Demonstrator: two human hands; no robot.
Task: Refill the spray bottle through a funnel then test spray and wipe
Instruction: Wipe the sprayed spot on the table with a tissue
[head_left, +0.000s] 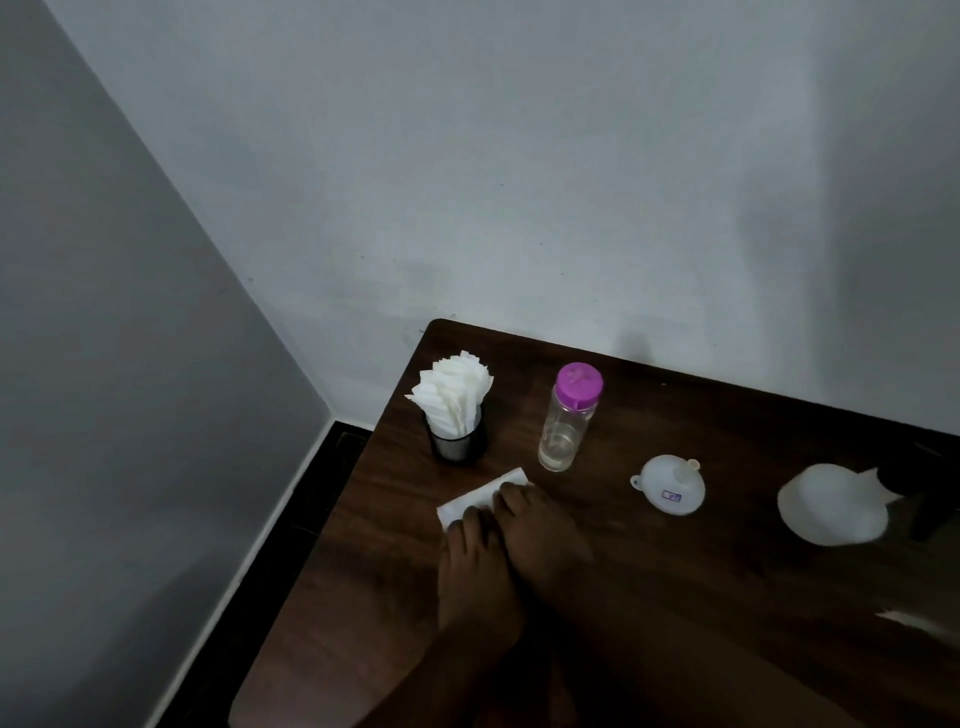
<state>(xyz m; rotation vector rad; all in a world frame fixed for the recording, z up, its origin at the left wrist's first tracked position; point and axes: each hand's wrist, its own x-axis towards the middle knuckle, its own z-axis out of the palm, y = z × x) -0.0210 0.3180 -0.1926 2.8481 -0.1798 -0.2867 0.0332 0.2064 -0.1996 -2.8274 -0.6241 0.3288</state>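
— Where are the hands?

— Both are down on a folded white tissue (483, 493) lying on the counter (727, 431), close to its left edge. The left hand (475, 561) covers the tissue's near end. The right hand (540, 535) lies just beside it, fingertips on the far end. The fingers are laid out fairly straight, pressing on the paper, not curled round it.

— How near is the edge?

— A narrow strip of bare wood shows between the tissue and the left edge. Beyond that edge is a dark floor strip (291, 545) and a grey wall.

— And the far left corner?

— A black mesh holder (457, 441) stuffed with white tissues stands near it, just past the hands. Beside it, further along the far edge, a clear bottle (563, 426) with a purple cap (579, 385) stands upright with a little liquid at the bottom. The two are apart, with a gap of wood between them. The counter's far edge meets the back wall (519, 182).

— Where is the funnel?

— The white funnel (672, 486) rests mouth-down, spout up, toward the middle of the counter. It is well apart from the hands and the clear bottle, with bare wood all round it.

— And the spray bottle?

— The spray bottle (826, 506) is further toward the right edge. It shows as a blurred white rounded body with a dark part on its right side. I cannot tell whether it stands or lies.

— Any room on the near side?

— Both forearms cross the wood near the near edge. Bare wood shows between the right forearm and the funnel.
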